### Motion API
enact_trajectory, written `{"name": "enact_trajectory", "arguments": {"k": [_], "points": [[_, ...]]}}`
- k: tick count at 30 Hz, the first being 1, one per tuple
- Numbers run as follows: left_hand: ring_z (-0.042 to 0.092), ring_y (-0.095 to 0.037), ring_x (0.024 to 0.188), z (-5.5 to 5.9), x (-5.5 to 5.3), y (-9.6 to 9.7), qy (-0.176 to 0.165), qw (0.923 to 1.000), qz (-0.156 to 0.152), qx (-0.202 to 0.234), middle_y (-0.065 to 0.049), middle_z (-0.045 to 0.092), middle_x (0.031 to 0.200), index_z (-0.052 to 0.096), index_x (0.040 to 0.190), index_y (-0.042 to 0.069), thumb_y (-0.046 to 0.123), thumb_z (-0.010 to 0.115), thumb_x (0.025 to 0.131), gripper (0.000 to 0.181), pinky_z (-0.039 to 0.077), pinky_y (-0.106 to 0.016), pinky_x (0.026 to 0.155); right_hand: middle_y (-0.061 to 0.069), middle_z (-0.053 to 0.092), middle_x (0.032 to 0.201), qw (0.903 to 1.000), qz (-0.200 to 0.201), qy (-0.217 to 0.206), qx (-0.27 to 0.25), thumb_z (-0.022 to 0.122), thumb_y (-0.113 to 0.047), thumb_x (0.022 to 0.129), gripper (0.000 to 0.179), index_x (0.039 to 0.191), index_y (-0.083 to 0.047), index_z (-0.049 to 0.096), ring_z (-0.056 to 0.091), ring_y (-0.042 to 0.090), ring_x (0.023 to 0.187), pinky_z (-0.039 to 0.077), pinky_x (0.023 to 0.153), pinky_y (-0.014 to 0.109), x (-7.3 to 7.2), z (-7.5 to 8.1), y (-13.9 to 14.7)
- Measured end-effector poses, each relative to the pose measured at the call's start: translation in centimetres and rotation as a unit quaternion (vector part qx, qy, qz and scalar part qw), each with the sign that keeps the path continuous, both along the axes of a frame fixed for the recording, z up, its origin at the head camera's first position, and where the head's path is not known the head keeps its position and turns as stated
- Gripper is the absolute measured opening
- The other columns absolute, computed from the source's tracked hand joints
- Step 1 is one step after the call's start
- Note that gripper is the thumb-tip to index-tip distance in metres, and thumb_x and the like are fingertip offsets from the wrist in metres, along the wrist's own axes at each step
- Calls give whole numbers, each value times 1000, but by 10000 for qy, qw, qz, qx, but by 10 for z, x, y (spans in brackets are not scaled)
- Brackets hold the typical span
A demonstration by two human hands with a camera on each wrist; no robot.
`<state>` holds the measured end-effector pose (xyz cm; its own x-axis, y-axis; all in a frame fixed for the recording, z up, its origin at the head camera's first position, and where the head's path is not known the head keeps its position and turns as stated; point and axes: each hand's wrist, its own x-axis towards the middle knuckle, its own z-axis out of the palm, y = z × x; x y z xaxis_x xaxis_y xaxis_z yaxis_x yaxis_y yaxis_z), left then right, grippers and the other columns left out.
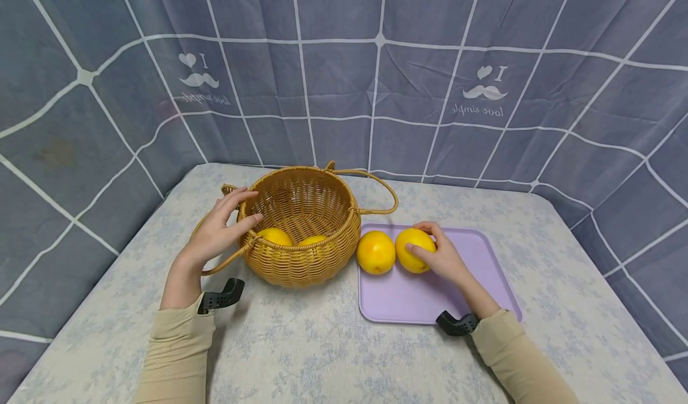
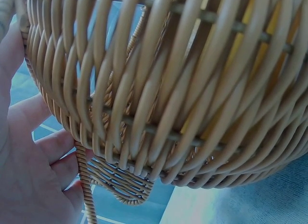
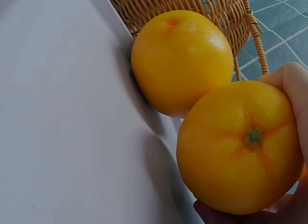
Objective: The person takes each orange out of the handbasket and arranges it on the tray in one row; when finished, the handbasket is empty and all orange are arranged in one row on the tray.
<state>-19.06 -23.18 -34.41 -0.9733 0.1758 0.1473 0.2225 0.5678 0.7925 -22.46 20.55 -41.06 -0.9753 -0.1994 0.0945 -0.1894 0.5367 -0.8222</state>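
Note:
My left hand (image 1: 217, 227) rests at the left rim of a round wicker basket (image 1: 301, 266), fingers mostly straight, thumb tip reaching over the rim. In the left wrist view, the fingers (image 2: 57, 151) lie against the outside of the woven wall. Inside the basket are two oranges, one orange (image 1: 275, 236) left of the other (image 1: 312, 240), partly hidden by the front rim. With thumb and fingers, my right hand (image 1: 446, 257) grips an orange (image 3: 240, 147) over the lilac tray (image 1: 408, 302). Another orange (image 3: 180, 62) sits beside it at the tray's left edge.
The basket's right handle (image 1: 395, 198) sticks out to the right, behind the tray; its left handle (image 1: 226, 266) hangs by my left wrist. A patterned cloth (image 1: 301, 344) covers the table. Behind it hangs a grey-blue curtain (image 1: 344, 81) with white lines.

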Motion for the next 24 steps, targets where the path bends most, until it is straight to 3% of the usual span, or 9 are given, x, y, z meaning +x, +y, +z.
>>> {"name": "enact_trajectory", "arguments": {"k": [9,15,24], "points": [[-11,-34,141,0,0,1,-7,10000,-6,0,-2,10,156,37,144,13,40,55,94,60,2,-70,102,19,47,127,9997,-5,-14,227,68,-27,85,51,125,-6,46,52,33,104,43,86,45,3,-3,-2],[-10,-33,141,1,0,1,-7,10000,16,-21,-2,11,156,37,144,14,40,55,94,59,3,-70,102,22,44,128,9989,207,-5,410,66,-29,86,54,126,-3,41,52,34,104,46,84,45,3,-2,-2],[-10,-34,141,1,2,1,-44,10000,46,-22,-2,11,156,37,144,15,41,55,94,59,3,-69,103,21,46,129,9964,584,-223,571,63,-37,89,61,133,-4,36,49,34,111,41,94,51,3,3,1]]}}
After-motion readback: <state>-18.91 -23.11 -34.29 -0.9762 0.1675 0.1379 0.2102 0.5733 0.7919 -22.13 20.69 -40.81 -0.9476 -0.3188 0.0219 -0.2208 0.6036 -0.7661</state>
